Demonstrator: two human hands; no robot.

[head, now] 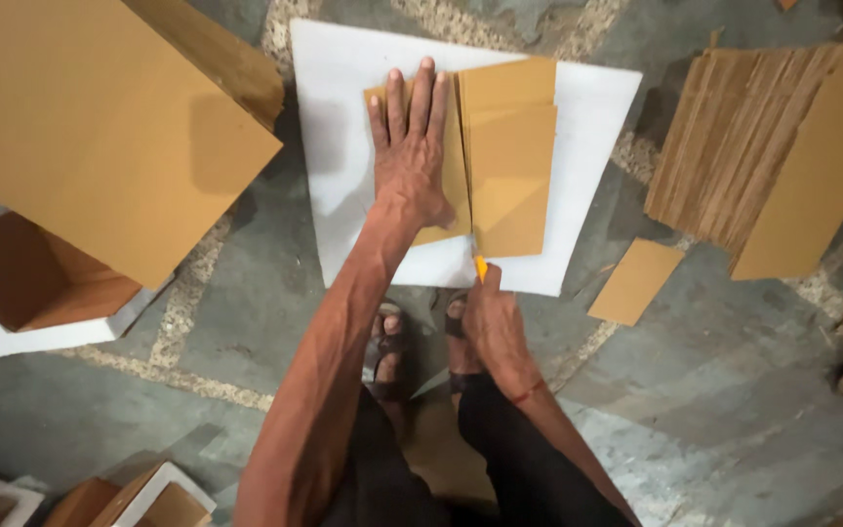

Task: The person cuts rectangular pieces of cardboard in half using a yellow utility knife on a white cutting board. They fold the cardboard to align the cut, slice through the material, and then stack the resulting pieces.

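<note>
My left hand (410, 146) lies flat, fingers spread, pressing down on a brown cardboard piece (456, 171) that rests on a white board (343, 146) on the floor. To its right lie cut cardboard pieces (511, 156), overlapping on the same board. My right hand (490, 322) grips a yellow-handled cutter (480, 265), its tip at the near end of the cut line between the pieces. My sandalled feet (387, 342) stand just below the board.
A large brown cardboard sheet (80, 117) lies at the upper left over a white-edged box (31, 293). A stack of cardboard sheets (773, 156) sits at the right, a small offcut (636, 281) near it. More boxes (139, 498) lie at the bottom left.
</note>
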